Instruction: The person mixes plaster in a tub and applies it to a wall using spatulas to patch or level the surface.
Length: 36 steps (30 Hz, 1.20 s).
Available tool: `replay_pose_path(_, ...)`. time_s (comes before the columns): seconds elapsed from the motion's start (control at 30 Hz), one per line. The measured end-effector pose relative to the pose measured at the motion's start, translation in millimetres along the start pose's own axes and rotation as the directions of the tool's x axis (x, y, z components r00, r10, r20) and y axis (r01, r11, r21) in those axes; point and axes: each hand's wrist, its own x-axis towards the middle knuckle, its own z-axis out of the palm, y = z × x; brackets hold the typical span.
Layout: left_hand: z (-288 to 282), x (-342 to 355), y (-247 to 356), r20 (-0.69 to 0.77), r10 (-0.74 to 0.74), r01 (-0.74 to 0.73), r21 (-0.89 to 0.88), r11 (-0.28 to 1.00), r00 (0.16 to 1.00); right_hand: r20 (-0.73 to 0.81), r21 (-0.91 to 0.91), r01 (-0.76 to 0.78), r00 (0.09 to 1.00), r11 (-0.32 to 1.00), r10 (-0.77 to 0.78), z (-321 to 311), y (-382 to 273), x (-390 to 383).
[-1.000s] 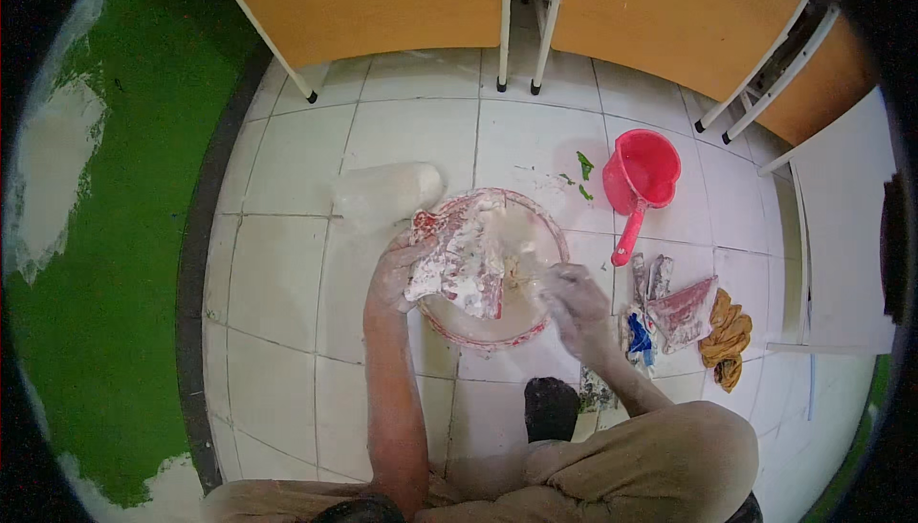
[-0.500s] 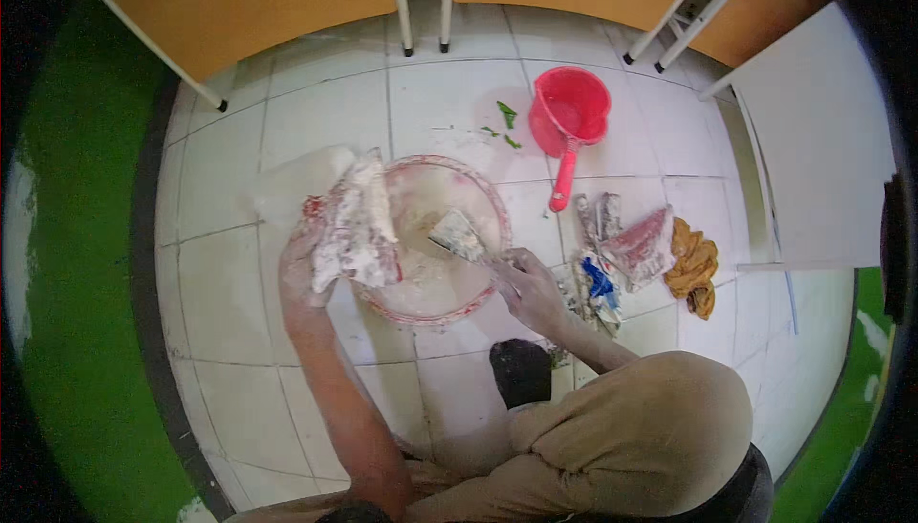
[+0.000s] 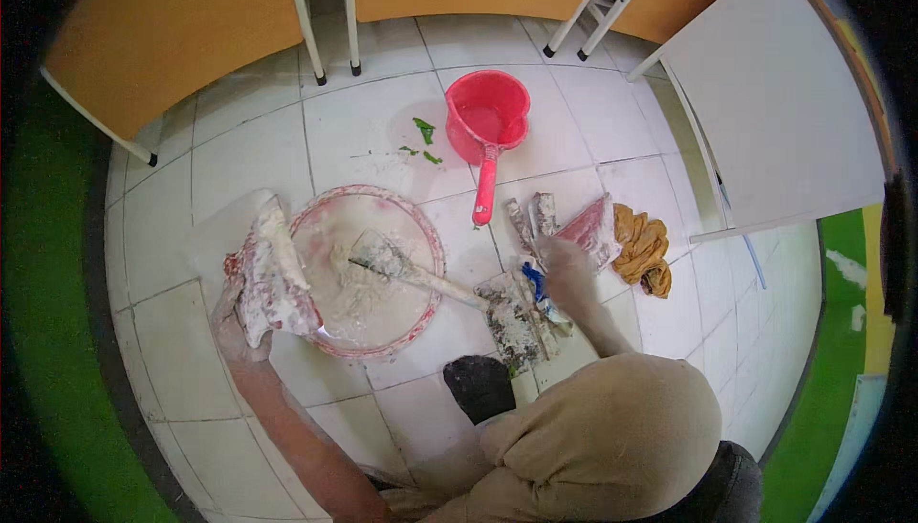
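Your left hand (image 3: 234, 332) grips the plaster-caked bag (image 3: 273, 279) at the rim of the round mixing basin (image 3: 382, 346), just beside your grip. Your right hand (image 3: 564, 270) rests open among the smeared tools (image 3: 521, 317); the trowel (image 3: 402, 270) lies loose in the basin. You look mid-mix: next calls for grasping its handle.

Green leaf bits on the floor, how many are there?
3 that I can make out: a bigger leaf bit beside the red scoop, and two smaller ones just below it. Tinier scraps may be hidden.
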Motion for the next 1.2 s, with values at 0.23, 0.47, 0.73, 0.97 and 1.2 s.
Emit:
replay_pose_path(0.23,3,22,5,0.039,0.004,0.000,-0.106,0.994,0.999,-0.201,0.169,-0.474,0.842,0.864,0.501,-30,80,-53)
replay_pose_path(0.47,-51,22,35,0.000,-0.044,0.044,0.018,0.999,0.999,-0.467,0.632,-0.220,0.657,0.743,0.592,56,129,-56)
replay_pose_path(0.73,-101,12,42,-0.067,0.012,-0.003,0.128,0.992,0.998,0.111,0.973,0.056,0.732,-0.223,0.672,-47,11,-54)
replay_pose_path(0.97,-131,4,47,-0.038,0.000,0.003,0.094,0.996,0.999,0.224,0.974,-0.203,0.931,-0.103,0.289,-34,107,-106)
replay_pose_path(1.2,-113,-48,76,0.036,-0.031,0.030,0.020,0.999,0.999,0.468,0.600,-0.359,0.882,0.715,0.051,-22,-154,-21)
